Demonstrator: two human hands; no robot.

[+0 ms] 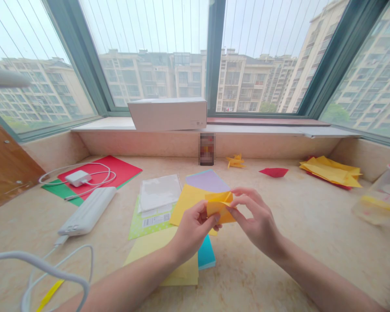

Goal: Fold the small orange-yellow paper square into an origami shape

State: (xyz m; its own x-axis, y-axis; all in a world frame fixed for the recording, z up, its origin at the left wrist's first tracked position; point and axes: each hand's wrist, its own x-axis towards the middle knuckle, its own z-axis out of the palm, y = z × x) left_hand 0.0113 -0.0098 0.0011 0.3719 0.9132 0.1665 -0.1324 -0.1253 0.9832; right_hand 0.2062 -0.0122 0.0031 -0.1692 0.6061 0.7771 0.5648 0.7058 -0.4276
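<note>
Between both hands, above the counter, is a small folded piece of orange-yellow paper (219, 209) with raised flaps. My left hand (199, 219) grips its left side, thumb in front and fingers behind. At the right edge, my right hand (255, 216) pinches the paper between thumb and fingertips. Beneath and behind the hands lie a flat yellow sheet (186, 201), a lilac sheet (208, 180), a stack of blue paper (207, 253) and pale yellow sheets (162, 260). My left forearm covers part of the pale yellow sheets.
A white power bank (87, 212) with cables and a white adapter (78, 177) sit left, near red paper (123, 171). Yellow folded papers (331, 171), a red folded piece (274, 172) and a clear plastic container (381, 199) are right. A white box (169, 115) stands on the sill.
</note>
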